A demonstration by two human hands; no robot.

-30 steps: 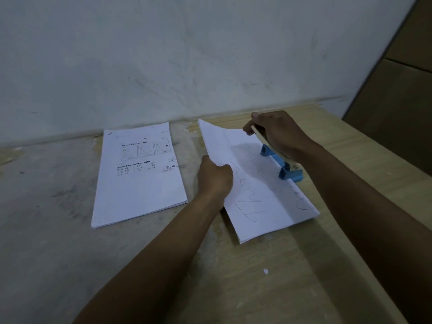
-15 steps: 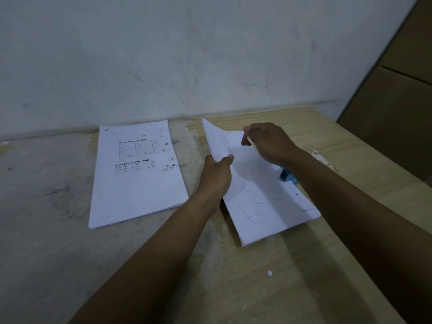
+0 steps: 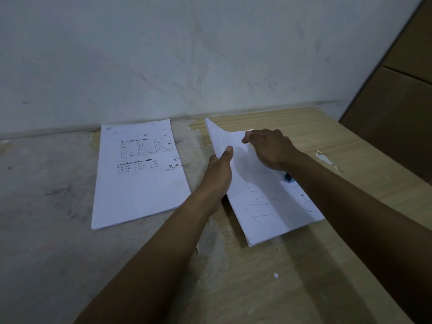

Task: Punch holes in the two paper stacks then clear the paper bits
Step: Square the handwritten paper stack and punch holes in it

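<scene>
Two stacks of white paper lie on a worn, pale wooden worktop set against a scuffed white wall. The printed white paper stack lies flat to the left, untouched. The handwritten white paper stack lies to the right, its left long edge lifted. The left hand grips that raised edge, thumb on top and fingers curled underneath. The right hand rests on the stack's far right part, fingers bent and pinching the sheets' far edge. A small blue hole punch peeks out beside the right forearm, mostly hidden. A white paper bit lies on the near worktop.
</scene>
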